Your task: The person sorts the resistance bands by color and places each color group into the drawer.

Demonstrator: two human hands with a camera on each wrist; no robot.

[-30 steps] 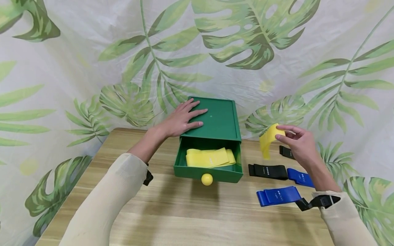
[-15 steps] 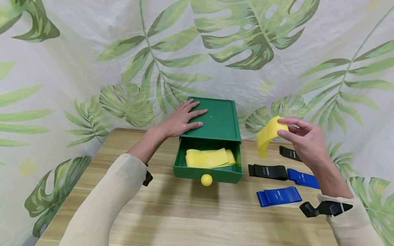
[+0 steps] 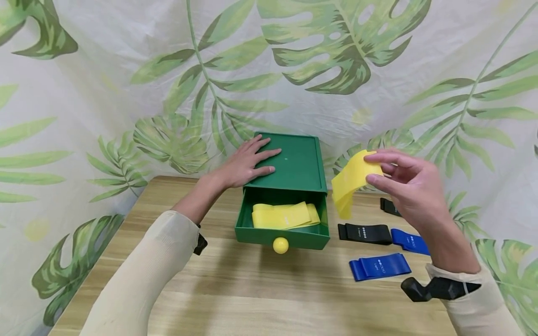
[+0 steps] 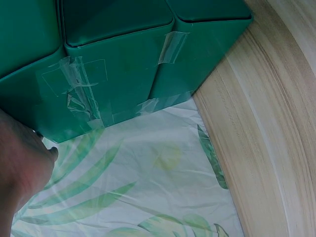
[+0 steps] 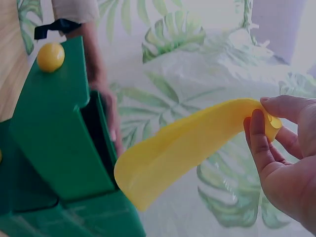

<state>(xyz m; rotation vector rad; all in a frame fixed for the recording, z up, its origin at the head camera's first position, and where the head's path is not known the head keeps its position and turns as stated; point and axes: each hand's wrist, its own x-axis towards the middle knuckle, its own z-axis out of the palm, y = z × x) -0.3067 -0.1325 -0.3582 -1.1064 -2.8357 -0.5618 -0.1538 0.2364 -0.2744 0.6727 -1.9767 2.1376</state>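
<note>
Leaf-print backdrop [image 3: 227, 60], wood table [image 3: 239, 294]. Head view: left hand [image 3: 247, 164] splayed on green box [image 3: 296, 163]; right hand [image 3: 414, 186] pinches yellow band [image 3: 350, 178], right of open drawer [image 3: 308, 240]. Risk: limp end may catch drawer rim if lowered skewed. Front blue band [image 3: 380, 267] reads "Light". Left wrist: finger spread can't be told. Right wrist: thumb-and-finger pinch; no print legible.

Green drawer [image 3: 254, 234] pulled out, open from above; cabinet [image 3: 298, 161] roofs its rear. Folded yellow bands [image 3: 283, 217] crowd the inside. Yellow knob [image 3: 280, 245] juts out front. Narrow gap right of drawer, then black band [image 3: 370, 234]. Left hand [image 3: 247, 164] blocks cabinet top's left side.
</note>
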